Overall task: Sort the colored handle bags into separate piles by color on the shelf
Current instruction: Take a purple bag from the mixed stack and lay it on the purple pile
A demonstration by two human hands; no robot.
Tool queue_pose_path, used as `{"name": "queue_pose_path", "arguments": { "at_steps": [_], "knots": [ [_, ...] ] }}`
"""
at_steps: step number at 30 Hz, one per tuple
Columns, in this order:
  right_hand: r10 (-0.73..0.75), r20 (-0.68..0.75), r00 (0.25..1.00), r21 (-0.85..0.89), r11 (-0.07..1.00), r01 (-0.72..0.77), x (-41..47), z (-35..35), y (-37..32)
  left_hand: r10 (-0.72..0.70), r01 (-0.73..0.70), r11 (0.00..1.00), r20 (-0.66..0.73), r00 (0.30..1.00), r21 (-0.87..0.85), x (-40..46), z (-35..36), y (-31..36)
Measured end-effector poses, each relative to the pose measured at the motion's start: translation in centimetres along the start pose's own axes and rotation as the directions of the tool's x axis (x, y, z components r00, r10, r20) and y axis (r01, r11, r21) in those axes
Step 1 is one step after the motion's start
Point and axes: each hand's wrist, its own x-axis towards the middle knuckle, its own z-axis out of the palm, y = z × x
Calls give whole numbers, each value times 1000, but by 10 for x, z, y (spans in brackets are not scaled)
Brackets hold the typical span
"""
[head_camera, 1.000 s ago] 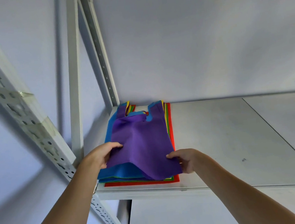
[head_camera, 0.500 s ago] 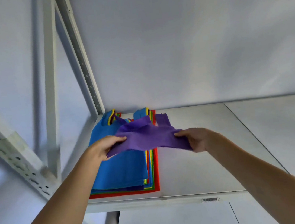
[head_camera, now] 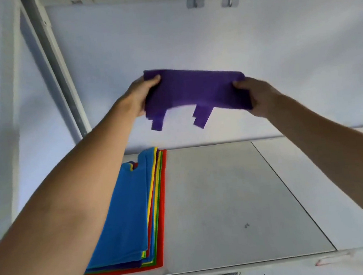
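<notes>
Purple bag (head_camera: 195,90) held crosswise (handles hanging down).

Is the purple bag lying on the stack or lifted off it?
Lifted off. The purple bag hangs in the air, held by left hand and right hand, handles dangling above the stack.

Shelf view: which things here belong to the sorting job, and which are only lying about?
Part of the job:
- purple bag, held up by left hand and right hand
- stack of colored bags, blue on top
- shelf

Not part of it:
- barcode label
- two brackets
</notes>
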Motion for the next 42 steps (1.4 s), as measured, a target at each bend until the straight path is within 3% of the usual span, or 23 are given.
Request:
{"name": "queue_pose_path", "arguments": {
  "at_steps": [2, 6, 9, 11, 14, 17, 29, 42],
  "knots": [
    [6, -14, 1000, -37, 999, -7, -8, -15, 24, -34, 34, 999, -6, 999, -23, -5, 1, -33],
    [171, -19, 985, -64, 983, -172, -32, -45, 96, -192, 192, 981, -88, 977, -4, -25, -1, -123],
    [300, -145, 943, -168, 932, -322, -52, -70, 153, -380, 403, 907, -175, 908, 123, -47, -2, -184],
    [356, -222, 908, -245, 881, -405, -67, -83, 186, -422, 470, 851, -228, 877, 235, -67, 0, -214],
    [390, -302, 870, -325, 816, -479, -90, -97, 223, -389, 508, 754, -340, 856, 417, -93, 5, -246],
    [378, -342, 860, -399, 771, -497, -107, -108, 241, -375, 532, 692, -387, 842, 487, -108, 4, -270],
    [377, -330, 865, -443, 748, -495, -141, -117, 241, -288, 523, 609, -448, 846, 596, -133, -4, -281],
    [373, -347, 861, -452, 737, -502, -142, -114, 241, -305, 572, 546, -491, 816, 612, -131, -2, -282]
  ]
}}
